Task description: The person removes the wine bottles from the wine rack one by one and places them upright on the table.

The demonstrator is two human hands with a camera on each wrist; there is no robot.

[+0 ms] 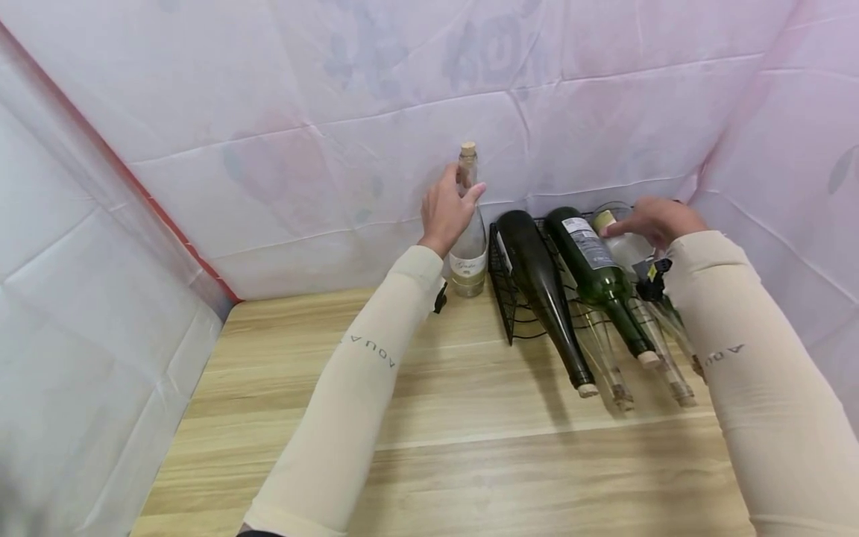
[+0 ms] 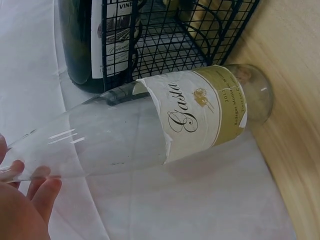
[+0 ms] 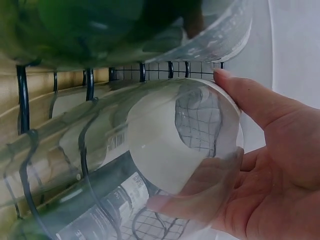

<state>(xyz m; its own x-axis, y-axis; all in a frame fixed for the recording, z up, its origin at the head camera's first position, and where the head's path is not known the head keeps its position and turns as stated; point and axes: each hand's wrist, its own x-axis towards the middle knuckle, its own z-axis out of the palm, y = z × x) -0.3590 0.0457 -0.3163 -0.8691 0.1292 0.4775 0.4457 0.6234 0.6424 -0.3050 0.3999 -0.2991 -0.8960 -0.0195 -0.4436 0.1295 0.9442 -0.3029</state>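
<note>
My left hand [image 1: 448, 211] grips the neck of a clear glass wine bottle [image 2: 120, 130], which stands upright on the table beside a black wire rack [image 2: 167, 45]. A cream and gold label wraps its lower part, and a cork [image 1: 468, 148] closes its top. On the right, my right hand [image 3: 280, 165] holds the base end of another clear glass bottle [image 3: 165, 137] lying in the rack, thumb above and fingers below. Its neck points toward me. Next to that bottle lie a green wine bottle [image 1: 590, 253] and a dark wine bottle [image 1: 530, 261] on the rack's top.
Below the upper bottles, clear bottle necks [image 1: 604, 358] with corks jut from the rack over the wooden table [image 1: 322, 418]. White sheeting [image 1: 376, 149] hangs close behind the bottles and rack, and more sheeting [image 1: 805, 194] hangs at the right.
</note>
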